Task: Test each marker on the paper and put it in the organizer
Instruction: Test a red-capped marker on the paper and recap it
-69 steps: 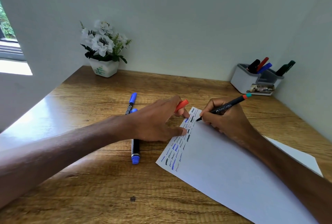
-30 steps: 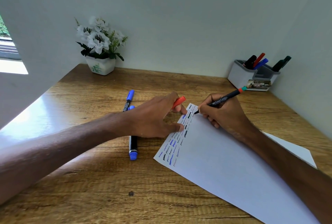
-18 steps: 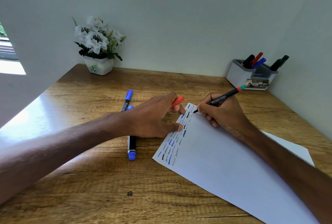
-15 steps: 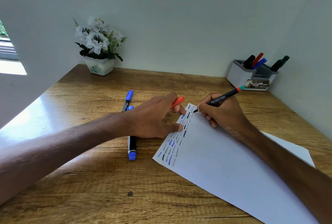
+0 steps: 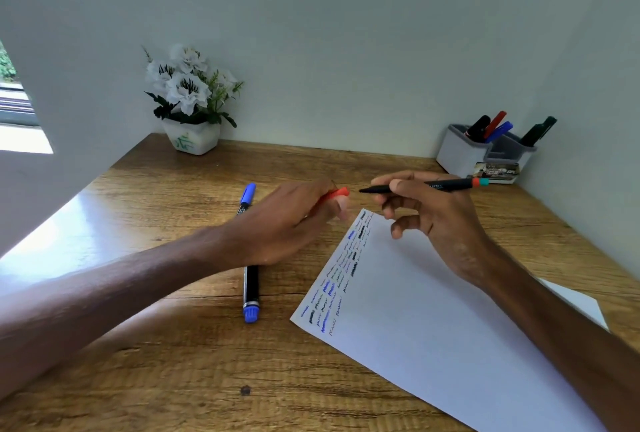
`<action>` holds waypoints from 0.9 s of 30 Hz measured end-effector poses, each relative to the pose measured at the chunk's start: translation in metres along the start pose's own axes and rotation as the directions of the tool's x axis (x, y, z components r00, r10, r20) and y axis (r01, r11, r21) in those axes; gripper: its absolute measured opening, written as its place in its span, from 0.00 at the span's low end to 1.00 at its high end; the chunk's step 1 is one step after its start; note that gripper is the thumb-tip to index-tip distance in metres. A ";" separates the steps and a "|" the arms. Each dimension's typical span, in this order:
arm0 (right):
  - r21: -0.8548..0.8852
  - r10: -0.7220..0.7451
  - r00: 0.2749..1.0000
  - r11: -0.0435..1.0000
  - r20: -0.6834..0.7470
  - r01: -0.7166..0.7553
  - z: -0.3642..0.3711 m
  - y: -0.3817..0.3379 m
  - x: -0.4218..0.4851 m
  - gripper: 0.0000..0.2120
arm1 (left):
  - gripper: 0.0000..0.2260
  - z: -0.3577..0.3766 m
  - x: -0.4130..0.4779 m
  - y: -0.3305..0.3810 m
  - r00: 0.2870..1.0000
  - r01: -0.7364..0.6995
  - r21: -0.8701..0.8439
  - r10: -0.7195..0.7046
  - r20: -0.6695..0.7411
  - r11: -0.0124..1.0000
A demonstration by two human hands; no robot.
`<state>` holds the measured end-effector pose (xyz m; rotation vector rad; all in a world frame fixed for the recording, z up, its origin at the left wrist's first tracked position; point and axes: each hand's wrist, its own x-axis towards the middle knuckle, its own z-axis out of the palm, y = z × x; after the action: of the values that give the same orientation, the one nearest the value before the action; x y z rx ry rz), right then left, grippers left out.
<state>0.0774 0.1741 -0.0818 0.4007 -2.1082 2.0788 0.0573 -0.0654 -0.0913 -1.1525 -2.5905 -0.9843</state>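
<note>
**Marker tip to cap**

The right hand pinches the marker level, just past the paper's far corner, its tip facing the orange cap gripped in the left hand. Best line them up, then press home. Two blue markers lie left on the wooden desk. The organizer stands far right against white walls.

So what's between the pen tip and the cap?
Nothing: the head view shows a short gap, bare desk behind it, between the pen in the right hand and the cap in the left hand.
</note>
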 end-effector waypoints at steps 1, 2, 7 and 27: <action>0.008 -0.010 0.999 1.000 0.032 0.010 0.001 -0.001 -0.001 0.09 | 0.17 -0.001 0.001 -0.003 1.000 0.003 0.016 -0.003 -0.009 1.000; 0.017 -0.019 0.998 1.000 0.057 0.018 0.002 -0.002 -0.002 0.09 | 0.16 -0.001 0.002 -0.005 1.000 0.006 0.022 -0.005 -0.016 1.000; 0.044 -0.035 0.994 0.999 0.100 0.031 0.004 -0.005 -0.005 0.10 | 0.09 -0.004 0.005 -0.007 0.999 -0.009 -0.038 0.007 -0.042 0.999; 0.005 -0.062 0.991 0.998 0.120 0.062 0.008 -0.011 -0.008 0.08 | 0.12 -0.005 0.004 0.006 0.996 -0.084 -0.059 0.084 0.002 0.995</action>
<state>0.0894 0.1668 -0.0736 0.5981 -2.1300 2.0702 0.0579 -0.0628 -0.0828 -1.2675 -2.5095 -1.0481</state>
